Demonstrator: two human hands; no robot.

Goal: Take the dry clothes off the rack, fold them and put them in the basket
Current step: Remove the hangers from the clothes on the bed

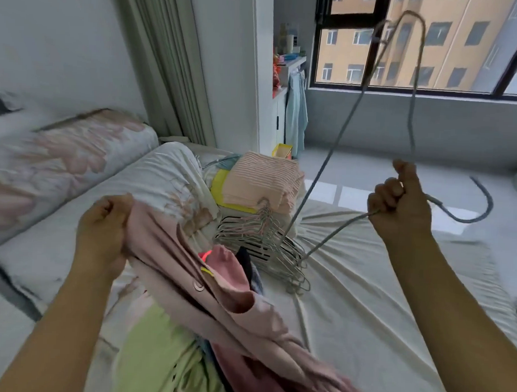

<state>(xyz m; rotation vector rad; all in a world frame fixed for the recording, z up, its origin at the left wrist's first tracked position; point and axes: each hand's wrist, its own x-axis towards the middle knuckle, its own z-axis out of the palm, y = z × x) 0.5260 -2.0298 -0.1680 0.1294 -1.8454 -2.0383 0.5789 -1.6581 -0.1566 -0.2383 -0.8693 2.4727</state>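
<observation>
Bed (pixel 365 289) sheet, white and creased, fills the view from 9 o'clock round to 4 o'clock. Bare sheet lies open at 4 to 5 o'clock, beside the right forearm.

A pink garment (pixel 205 309) drapes from centre down to 6 o'clock over a green garment (pixel 149 354) at 7 o'clock. Its upper edge is bunched inside the curled fingers of the left hand (pixel 101 233) at 9 o'clock.

A folded striped stack (pixel 264 178) sits at 12 o'clock near the bed's far edge.

The right hand (pixel 399 208), at 3 o'clock, is fisted round the neck of a grey wire hanger (pixel 469 220). The hanger is apart from the pink garment, with its frame reaching up to 1 o'clock and its low corner at a heap of empty hangers (pixel 266 249) at centre.
</observation>
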